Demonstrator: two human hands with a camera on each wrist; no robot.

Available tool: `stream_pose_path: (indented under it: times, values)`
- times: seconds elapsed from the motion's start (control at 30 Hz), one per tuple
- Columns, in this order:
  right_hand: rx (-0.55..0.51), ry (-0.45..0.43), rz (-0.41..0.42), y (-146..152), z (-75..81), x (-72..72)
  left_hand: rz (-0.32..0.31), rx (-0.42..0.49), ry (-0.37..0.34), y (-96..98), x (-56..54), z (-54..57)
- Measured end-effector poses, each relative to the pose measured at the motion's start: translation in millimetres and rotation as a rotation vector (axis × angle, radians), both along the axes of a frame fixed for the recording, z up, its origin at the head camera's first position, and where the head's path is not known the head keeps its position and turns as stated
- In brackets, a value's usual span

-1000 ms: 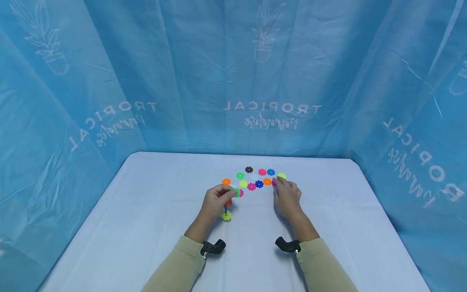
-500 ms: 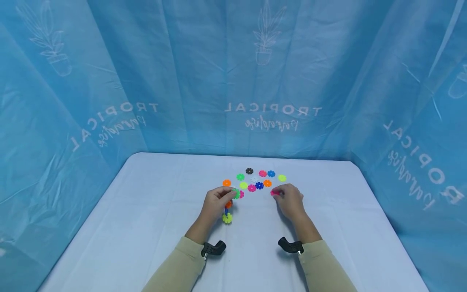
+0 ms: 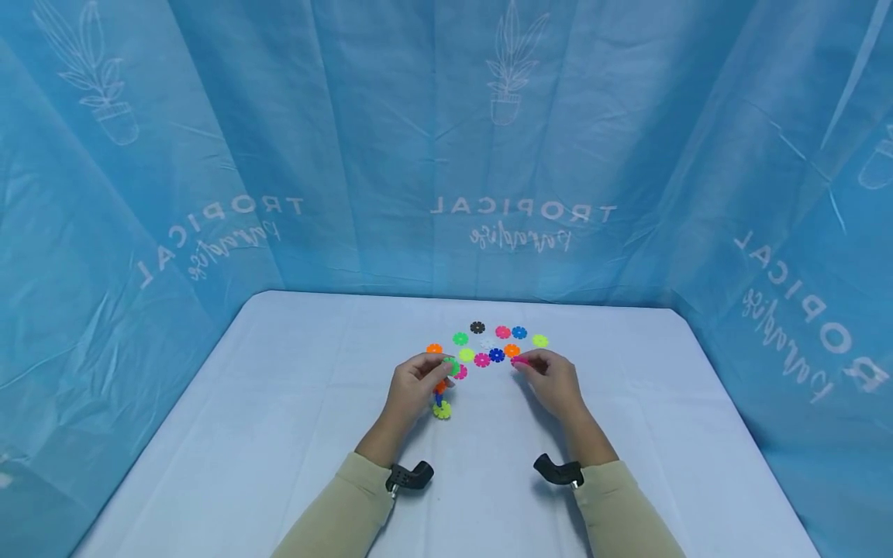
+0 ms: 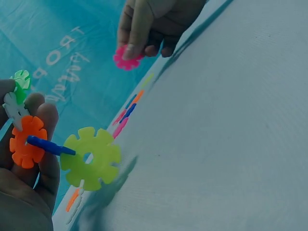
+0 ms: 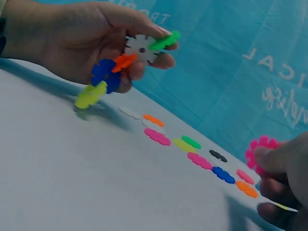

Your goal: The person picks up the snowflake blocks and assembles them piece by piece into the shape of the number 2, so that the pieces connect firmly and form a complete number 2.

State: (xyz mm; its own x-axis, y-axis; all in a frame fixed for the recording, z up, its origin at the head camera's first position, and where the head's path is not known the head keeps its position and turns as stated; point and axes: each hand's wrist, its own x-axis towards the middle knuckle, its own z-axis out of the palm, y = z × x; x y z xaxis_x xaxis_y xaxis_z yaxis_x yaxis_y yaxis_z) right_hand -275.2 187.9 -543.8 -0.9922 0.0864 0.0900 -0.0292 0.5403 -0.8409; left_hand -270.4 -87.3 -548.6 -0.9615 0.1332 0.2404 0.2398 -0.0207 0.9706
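Note:
My left hand (image 3: 412, 385) holds a chain of interlocked notched plastic discs over the table. In the right wrist view the chain runs from a green disc (image 5: 164, 41) at the fingertips through a white disc (image 5: 132, 48), an orange disc (image 5: 124, 62) and a blue disc (image 5: 102, 74). A yellow-green disc (image 4: 105, 156) hangs at its lower end. Thumb and fingers of my right hand (image 3: 558, 384) pinch a single pink disc (image 4: 126, 62), raised above the table to the right of the chain. Part of that disc is covered by the thumb.
Loose discs lie flat beyond the hands, among them a black disc (image 3: 477, 327), a dark blue disc (image 3: 496, 355), an orange disc (image 3: 512, 351) and a yellow disc (image 3: 540, 341). The white-covered table (image 3: 293, 403) meets blue printed curtains (image 3: 349, 155) at the back and sides.
My right hand has taken the pink disc from the right of the loose discs, drawn it nearer and shifted slightly left. The left hand barely moves; its chain's lower end swings a little right.

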Motion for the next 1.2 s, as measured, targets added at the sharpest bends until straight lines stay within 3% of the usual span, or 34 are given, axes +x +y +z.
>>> stream_pose_path:
  times: [0.37,0.53,0.63,0.87,1.2]
  values:
    - [-0.325,-0.032,0.180,-33,15.2,12.4,0.033,-0.029,0.069,3.5,3.5,3.7]
    - [-0.486,-0.044,0.239,-46,20.1,18.7,0.004,-0.082,0.131,5.8,3.7,3.1]
    - [-0.549,-0.065,0.233,-51,22.4,21.9,-0.017,-0.109,0.163,6.2,4.4,3.2]
    - [-0.592,-0.090,0.177,-54,21.1,22.8,-0.039,-0.109,0.203,5.9,3.5,0.9]
    - [-0.615,-0.094,0.232,-55,21.3,23.8,-0.027,-0.187,0.228,4.7,4.2,4.1]
